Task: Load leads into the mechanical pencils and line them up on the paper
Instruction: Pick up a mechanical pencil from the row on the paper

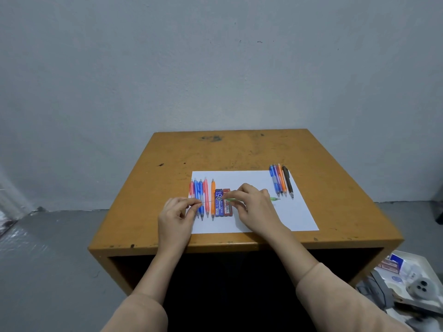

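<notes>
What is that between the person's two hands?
In the head view, a thin lead spans from the left hand to the green pencil held by the right hand; under it lie lined-up pencils and a blue lead case.

The person is wearing loose beige sleeves, left sleeve (141, 312) at lower left, right sleeve (335, 298) at lower right, cuffs mid-forearm.

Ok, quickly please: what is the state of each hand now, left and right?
Left hand: pinches a thin lead between the fingertips.
Right hand: holds the green pencil, its back end towards the lead.
</notes>
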Available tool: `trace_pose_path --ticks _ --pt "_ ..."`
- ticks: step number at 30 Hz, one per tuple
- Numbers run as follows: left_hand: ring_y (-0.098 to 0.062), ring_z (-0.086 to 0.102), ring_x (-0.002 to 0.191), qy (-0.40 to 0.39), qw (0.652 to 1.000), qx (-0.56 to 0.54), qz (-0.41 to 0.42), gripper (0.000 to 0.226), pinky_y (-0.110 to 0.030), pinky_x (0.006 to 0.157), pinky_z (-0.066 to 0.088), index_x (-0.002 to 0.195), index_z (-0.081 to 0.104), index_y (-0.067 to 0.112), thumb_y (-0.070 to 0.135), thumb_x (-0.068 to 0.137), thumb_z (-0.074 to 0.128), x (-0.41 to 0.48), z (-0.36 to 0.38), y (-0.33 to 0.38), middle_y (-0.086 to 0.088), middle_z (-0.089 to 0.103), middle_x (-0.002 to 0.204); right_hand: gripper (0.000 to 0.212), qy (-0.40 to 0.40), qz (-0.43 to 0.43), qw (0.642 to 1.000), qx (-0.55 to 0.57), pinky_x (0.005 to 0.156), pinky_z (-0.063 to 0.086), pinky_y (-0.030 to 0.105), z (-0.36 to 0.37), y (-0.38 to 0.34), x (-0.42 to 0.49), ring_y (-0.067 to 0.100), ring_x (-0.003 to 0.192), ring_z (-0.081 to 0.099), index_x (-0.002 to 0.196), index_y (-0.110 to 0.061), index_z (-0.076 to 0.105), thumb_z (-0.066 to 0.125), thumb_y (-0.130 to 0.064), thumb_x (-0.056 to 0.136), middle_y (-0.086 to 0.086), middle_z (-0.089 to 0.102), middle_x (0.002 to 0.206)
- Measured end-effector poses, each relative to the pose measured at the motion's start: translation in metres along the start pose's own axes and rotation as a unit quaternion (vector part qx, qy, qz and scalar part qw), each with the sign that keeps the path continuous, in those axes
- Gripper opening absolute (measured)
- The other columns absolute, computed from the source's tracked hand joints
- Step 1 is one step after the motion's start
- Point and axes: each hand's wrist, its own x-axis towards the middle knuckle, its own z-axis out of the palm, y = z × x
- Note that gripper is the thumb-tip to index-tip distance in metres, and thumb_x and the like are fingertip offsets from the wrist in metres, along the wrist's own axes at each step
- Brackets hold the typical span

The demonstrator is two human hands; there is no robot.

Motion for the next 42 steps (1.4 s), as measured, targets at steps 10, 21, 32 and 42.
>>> trace_pose_path --ticks 10,21,32,42 --pt "-0.009 0.058 0.09 -0.017 1.0 -0.009 -0.02 0.011 -0.022 0.066 0.05 0.092 0.075 0.014 0.012 0.081 0.072 -0.001 -0.001 0.001 0.01 0.062 0.087 0.028 0.005 -0.003 1.0 0.013 0.093 0.033 0.031 0.0 -0.005 0.0 0.011 0.105 0.051 0.119 -0.03 0.065 0.054 -0.02 0.095 -0.002 0.059 0.115" --pt "-0.009 0.058 0.092 -0.019 1.0 -0.011 -0.016 0.012 -0.019 0.066 0.049 0.092 0.075 0.014 0.012 0.081 0.072 -0.001 -0.001 -0.002 0.01 0.061 0.089 0.028 0.004 -0.007 1.0 0.01 0.093 0.03 0.03 -0.002 -0.009 -0.002 0.01 0.105 0.048 0.119 -0.028 0.065 0.053 -0.018 0.095 -0.002 0.057 0.114" --pt "-0.006 0.057 0.092 -0.023 1.0 -0.01 -0.004 0.012 -0.021 0.067 0.05 0.092 0.075 0.015 0.012 0.081 0.073 0.0 0.0 -0.001 0.023 0.056 0.086 0.03 -0.003 -0.019 1.0 0.012 0.092 0.027 0.028 0.0 -0.015 -0.004 0.01 0.11 0.046 0.119 -0.029 0.065 0.052 -0.015 0.095 -0.001 0.056 0.115" --pt "-0.002 0.053 0.088 -0.011 1.0 -0.005 0.02 0.012 -0.019 0.067 0.046 0.088 0.076 0.015 0.01 0.077 0.076 0.0 -0.001 0.001 0.027 0.053 0.084 0.03 0.0 -0.021 1.0 0.009 0.094 0.029 0.028 0.005 -0.018 -0.003 0.01 0.112 0.045 0.121 -0.03 0.064 0.054 -0.017 0.095 -0.002 0.055 0.118"
